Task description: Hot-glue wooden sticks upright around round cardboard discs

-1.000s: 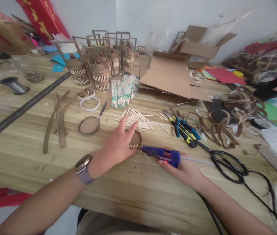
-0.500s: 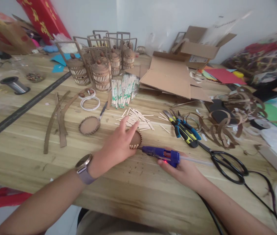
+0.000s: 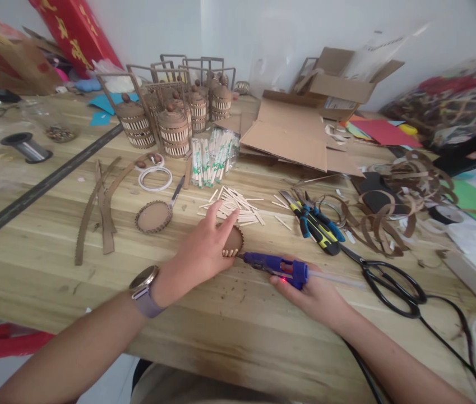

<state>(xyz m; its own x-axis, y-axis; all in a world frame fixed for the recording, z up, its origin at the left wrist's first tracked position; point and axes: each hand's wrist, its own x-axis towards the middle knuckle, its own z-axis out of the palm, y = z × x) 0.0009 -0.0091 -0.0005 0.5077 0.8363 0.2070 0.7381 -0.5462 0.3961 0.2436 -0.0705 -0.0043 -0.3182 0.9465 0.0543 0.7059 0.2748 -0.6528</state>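
Note:
In my right hand [image 3: 319,297] is a blue hot glue gun [image 3: 273,265], its red light lit and a clear glue stick out the back. Its nozzle points left and meets the near rim of a round cardboard disc [image 3: 233,240] with a toothed edge. Several short pale sticks stand along that rim. My left hand [image 3: 202,244] steadies the disc from the left, two fingers raised and spread; its grip underneath is partly hidden. Just beyond lies a pile of short wooden sticks [image 3: 241,205]. A second toothed cardboard disc [image 3: 153,216] rests to the left.
Finished-looking stick lanterns [image 3: 173,126] stand at the back beside wrapped sticks [image 3: 215,157]. Pliers [image 3: 320,219], a utility knife [image 3: 326,241] and black scissors [image 3: 393,286] lie right, near curled cardboard strips [image 3: 393,207]. Cardboard sheets [image 3: 292,129], white tape [image 3: 155,178] and a wire spool [image 3: 26,147] sit farther off.
Almost nothing differs. Both hands, the disc and the glue gun keep their places, the nozzle still at the rim; the view has shifted very slightly.

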